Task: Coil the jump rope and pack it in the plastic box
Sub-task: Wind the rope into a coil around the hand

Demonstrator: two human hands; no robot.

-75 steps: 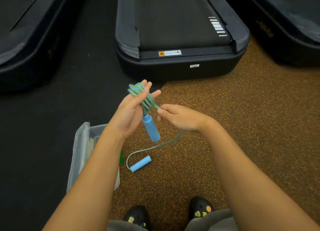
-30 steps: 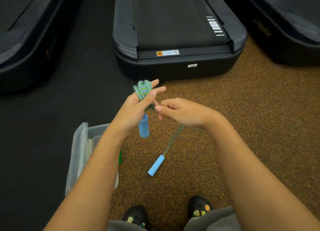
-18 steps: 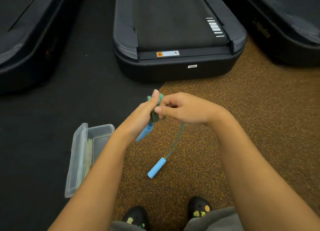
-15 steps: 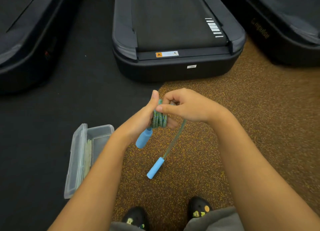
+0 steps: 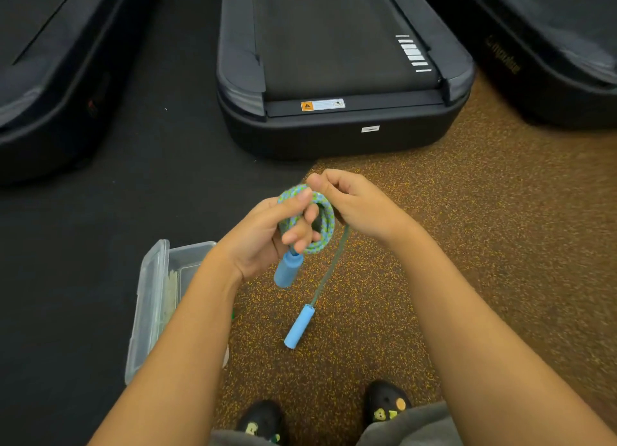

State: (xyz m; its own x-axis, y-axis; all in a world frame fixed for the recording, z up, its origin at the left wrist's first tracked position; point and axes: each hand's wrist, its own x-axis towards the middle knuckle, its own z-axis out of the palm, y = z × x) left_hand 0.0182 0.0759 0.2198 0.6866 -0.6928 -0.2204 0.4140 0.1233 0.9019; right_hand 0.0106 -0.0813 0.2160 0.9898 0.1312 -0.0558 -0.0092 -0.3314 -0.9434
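Observation:
The green-and-blue jump rope point(image 5: 325, 221) is wound in a small coil around the fingers of my left hand point(image 5: 267, 235). One blue handle point(image 5: 287, 269) hangs just below that hand. My right hand point(image 5: 354, 201) pinches the rope at the top right of the coil. From there a short free length drops to the second blue handle point(image 5: 299, 326), which hangs low over the speckled floor. The clear plastic box point(image 5: 157, 298) lies open on the floor at the lower left, partly hidden behind my left forearm.
A black treadmill point(image 5: 334, 78) stands straight ahead, with two more at the left point(image 5: 50, 78) and right point(image 5: 551, 61). The floor is black mat on the left and brown speckled rubber on the right. My two black shoes point(image 5: 384, 405) show at the bottom edge.
My right hand has wound more rope onto the coil on my left hand. The free length is shorter and the loose handle has been drawn closer under my hands.

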